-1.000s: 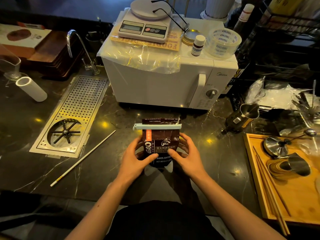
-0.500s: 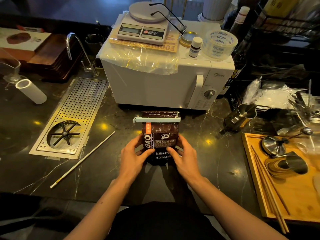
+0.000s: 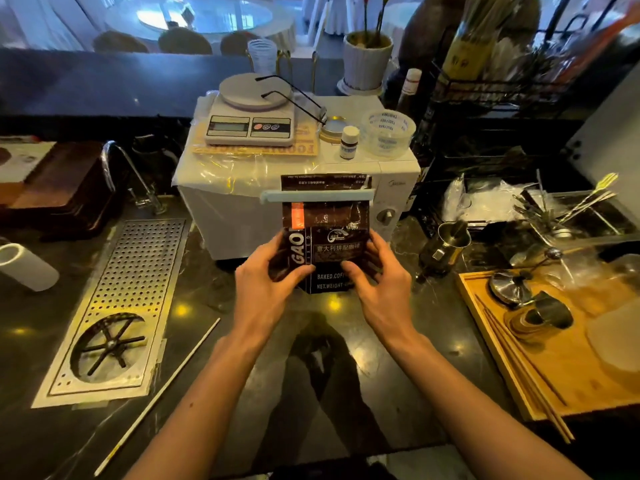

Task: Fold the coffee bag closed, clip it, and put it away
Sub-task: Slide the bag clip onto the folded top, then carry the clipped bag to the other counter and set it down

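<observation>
A dark brown coffee bag [image 3: 325,233] with white lettering stands upright in front of the white microwave. A pale blue bar clip [image 3: 317,195] runs across it just below its folded top. My left hand [image 3: 268,285] grips the bag's left side and my right hand [image 3: 381,285] grips its right side, thumbs on the front. The bag's bottom edge sits near the dark marble counter [image 3: 214,296]; whether it touches I cannot tell.
The white microwave [image 3: 228,206] behind the bag carries a kitchen scale [image 3: 251,116], glasses, a small bottle and a tape roll. A perforated metal drain tray [image 3: 117,306] and a long white stick [image 3: 156,396] lie left. A steel pitcher [image 3: 445,247] and a wooden tray [image 3: 554,382] sit right.
Both hands have carried the clipped bag away from me toward the microwave, and the view has tilted upward. The grip on both sides is unchanged.
</observation>
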### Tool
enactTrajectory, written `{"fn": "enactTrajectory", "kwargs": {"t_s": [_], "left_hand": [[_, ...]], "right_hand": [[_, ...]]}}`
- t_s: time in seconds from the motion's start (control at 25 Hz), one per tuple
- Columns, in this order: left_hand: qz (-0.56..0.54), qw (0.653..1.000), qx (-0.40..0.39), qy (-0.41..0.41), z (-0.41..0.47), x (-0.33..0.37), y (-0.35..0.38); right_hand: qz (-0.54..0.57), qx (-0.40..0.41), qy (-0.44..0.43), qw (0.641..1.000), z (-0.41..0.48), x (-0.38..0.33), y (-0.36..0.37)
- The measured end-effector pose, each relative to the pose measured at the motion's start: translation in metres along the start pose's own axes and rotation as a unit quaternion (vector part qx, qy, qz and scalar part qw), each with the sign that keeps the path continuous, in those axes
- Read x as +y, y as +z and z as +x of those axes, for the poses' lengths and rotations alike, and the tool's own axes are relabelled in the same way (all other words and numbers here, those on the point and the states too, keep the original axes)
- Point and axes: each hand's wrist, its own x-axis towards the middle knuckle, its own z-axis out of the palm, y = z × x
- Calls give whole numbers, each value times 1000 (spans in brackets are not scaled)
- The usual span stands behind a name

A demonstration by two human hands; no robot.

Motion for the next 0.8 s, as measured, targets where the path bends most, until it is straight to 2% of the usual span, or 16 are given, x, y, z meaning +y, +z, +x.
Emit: {"fn": "enactTrajectory", "kwargs": {"t_s": [0.16, 0.36, 0.64, 0.8], "left_hand": [[-8, 997, -45, 66, 23, 25, -3], [-30, 986, -128, 104, 21, 60, 22], [-72, 959, -216, 171, -59, 132, 103], [-101, 926, -291, 220, -135, 188, 171]], "right_hand": [[-13, 78, -9, 997, 4, -27, -12], [-35, 158, -1, 987, -20, -43, -54], [-65, 271, -1, 960, -110, -50, -169], [-91, 354, 13, 931, -190, -47, -262]]}}
